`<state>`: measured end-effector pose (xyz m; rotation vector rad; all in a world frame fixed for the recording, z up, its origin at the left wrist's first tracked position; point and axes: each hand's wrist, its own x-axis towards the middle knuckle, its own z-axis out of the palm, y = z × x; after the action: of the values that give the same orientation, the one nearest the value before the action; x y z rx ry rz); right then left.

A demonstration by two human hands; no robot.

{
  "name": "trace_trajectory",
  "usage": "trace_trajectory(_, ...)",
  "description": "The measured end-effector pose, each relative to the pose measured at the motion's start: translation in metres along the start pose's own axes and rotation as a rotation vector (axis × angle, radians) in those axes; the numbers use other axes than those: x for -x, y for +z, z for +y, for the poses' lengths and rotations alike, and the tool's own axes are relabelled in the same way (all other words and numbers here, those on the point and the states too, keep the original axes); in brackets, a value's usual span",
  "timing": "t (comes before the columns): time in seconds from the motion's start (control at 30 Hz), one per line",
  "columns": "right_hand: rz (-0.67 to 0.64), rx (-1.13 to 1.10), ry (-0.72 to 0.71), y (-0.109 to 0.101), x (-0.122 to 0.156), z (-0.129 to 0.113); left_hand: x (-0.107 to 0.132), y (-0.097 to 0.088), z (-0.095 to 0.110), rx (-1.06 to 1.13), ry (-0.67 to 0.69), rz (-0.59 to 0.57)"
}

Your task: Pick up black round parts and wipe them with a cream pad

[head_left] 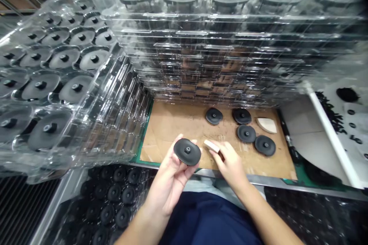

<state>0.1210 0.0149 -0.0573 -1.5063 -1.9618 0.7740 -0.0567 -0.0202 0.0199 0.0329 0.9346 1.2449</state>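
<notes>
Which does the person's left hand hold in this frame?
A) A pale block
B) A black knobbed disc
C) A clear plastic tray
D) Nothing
B. The left hand cradles the black knobbed disc against its fingers, while the pale block sits at the right hand.

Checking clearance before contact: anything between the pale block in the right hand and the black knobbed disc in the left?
Nothing visible. The pale block in the right hand sits right beside the rim of the black knobbed disc held by the left hand, with no other object between them.
</notes>
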Motion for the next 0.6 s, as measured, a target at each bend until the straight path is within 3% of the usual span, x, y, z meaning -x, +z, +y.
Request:
trace_trajectory(0.2, -0.116, -0.139, -0.061, -0.010, 0.011, -0.025, -0.001, 0.001, 0.000, 0.008, -0.011, -0.009)
trace_trajectory(0.37, -0.007, -0.213, -0.036, -0.045, -0.016, -0.071, -0.003, 0.009, -0.005, -0.012, 0.015, -0.088)
trace_trajectory(0.47, 0.075, -0.291, -0.263, -0.062, -0.024, -0.108, 0.000, 0.014, -0.008, -0.056, -0.006, -0.107)
trace_trajectory(0.6, -0.123, -0.280, -0.280, -0.066, -0.025, -0.128, 0.004, 0.017, -0.009, -0.115, 0.017, -0.046)
